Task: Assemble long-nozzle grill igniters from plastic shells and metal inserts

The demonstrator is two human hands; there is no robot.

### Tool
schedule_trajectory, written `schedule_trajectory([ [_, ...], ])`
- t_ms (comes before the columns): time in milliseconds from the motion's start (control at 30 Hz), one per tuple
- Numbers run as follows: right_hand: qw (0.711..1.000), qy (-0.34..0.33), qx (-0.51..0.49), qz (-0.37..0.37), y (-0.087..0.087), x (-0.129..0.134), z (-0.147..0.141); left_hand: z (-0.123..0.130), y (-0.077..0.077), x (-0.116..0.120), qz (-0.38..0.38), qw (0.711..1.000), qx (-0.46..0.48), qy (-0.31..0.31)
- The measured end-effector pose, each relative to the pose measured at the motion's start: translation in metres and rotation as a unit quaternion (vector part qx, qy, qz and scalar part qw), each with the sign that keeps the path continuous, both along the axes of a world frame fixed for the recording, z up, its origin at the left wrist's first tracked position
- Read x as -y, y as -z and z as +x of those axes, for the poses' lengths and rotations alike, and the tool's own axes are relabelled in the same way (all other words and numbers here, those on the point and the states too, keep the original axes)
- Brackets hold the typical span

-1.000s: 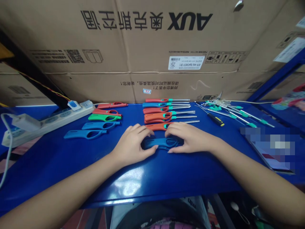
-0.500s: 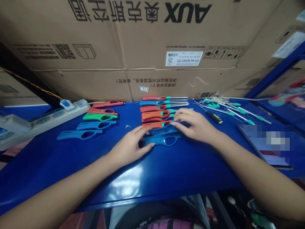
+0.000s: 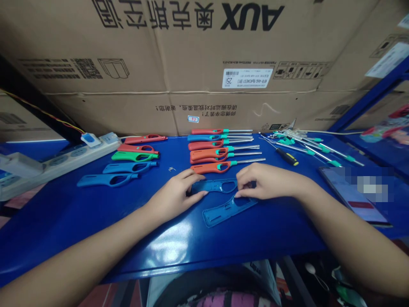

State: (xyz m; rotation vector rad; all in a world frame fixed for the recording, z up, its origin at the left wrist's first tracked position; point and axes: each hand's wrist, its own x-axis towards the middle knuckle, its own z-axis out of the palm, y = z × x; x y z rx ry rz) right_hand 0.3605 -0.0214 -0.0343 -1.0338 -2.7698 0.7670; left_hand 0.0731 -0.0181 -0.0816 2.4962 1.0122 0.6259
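Note:
My left hand (image 3: 174, 192) is closed around the rear end of a blue lighter casing half (image 3: 212, 186), its open inner side facing up. My right hand (image 3: 266, 181) pinches the front end of a second blue casing half (image 3: 220, 213), which lies slanted just in front of the first, hollow side up. The right fingers hide the front ends of both halves. Behind them, an orange lighter (image 3: 207, 167) with a metal tube is the nearest of a stack of assembled red, orange and blue lighters (image 3: 206, 146).
Red, green and blue lighter casings (image 3: 118, 180) lie at left beside a white power strip (image 3: 76, 157). Tiny metal pieces (image 3: 171, 169) rest nearby. At right are green-tipped metal tubes (image 3: 319, 151), a black-yellow screwdriver (image 3: 287, 157) and a phone (image 3: 354, 200). A cardboard box (image 3: 166, 102) stands behind.
My right hand has brought one blue casing half from behind the other to in front of it, turned at a slant. The left hand stays on the other half.

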Motion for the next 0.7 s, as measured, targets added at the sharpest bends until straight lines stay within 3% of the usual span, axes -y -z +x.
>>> schedule_trajectory([
  [167, 0.999, 0.012, 0.046, 0.025, 0.006, 0.002, -0.007, 0.001, 0.001, 0.001, -0.003, 1.000, 0.012, -0.010],
  [300, 0.998, 0.020, 0.040, 0.048, 0.007, 0.003, -0.007, 0.001, -0.008, 0.007, 0.039, 0.999, -0.004, -0.011],
  [533, 0.998, 0.020, 0.009, 0.059, 0.010, 0.004, -0.007, 0.004, -0.023, 0.020, 0.081, 0.988, -0.059, 0.116],
  [700, 0.997, 0.013, 0.001, 0.071, 0.015, 0.003, -0.010, 0.005, -0.020, 0.017, 0.056, 0.985, -0.093, 0.132],
])
